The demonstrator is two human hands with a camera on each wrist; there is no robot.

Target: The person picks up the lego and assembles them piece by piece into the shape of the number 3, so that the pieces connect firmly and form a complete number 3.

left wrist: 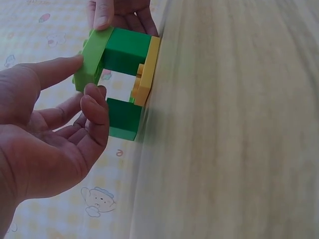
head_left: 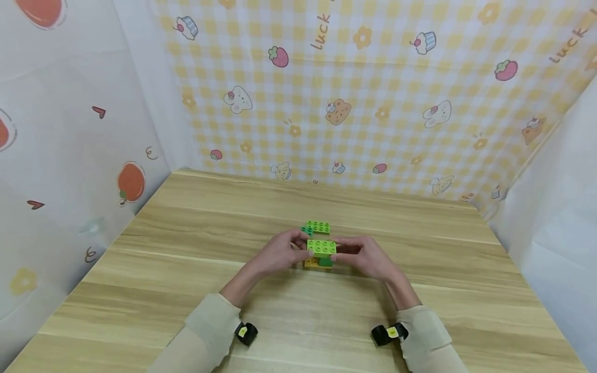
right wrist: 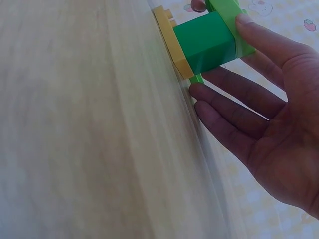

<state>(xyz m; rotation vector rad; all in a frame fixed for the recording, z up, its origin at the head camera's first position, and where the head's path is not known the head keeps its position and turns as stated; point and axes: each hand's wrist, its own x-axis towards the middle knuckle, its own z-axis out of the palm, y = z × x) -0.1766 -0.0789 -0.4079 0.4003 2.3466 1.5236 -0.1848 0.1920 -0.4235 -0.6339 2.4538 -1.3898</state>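
A light green toy building brick (head_left: 322,249) with studs on top sits across the upper face of a dark green brick (left wrist: 127,50). That dark brick stands on one end of a yellow brick plate (left wrist: 148,74), whose other end shows bare studs. My left hand (head_left: 282,253) pinches the left end of the light green brick between thumb and fingers. At the right end, my right hand (head_left: 367,256) holds the same brick, thumb on the near side. Its lower fingers (right wrist: 232,107) extend beside the stack without gripping it.
Just behind the stack lie another light green brick (head_left: 319,227) and a dark green brick (head_left: 306,230), partly hidden by my left hand. All stand on a wood-grain table (head_left: 401,228). A patterned cloth (head_left: 354,77) hangs behind, with white cloth at both sides.
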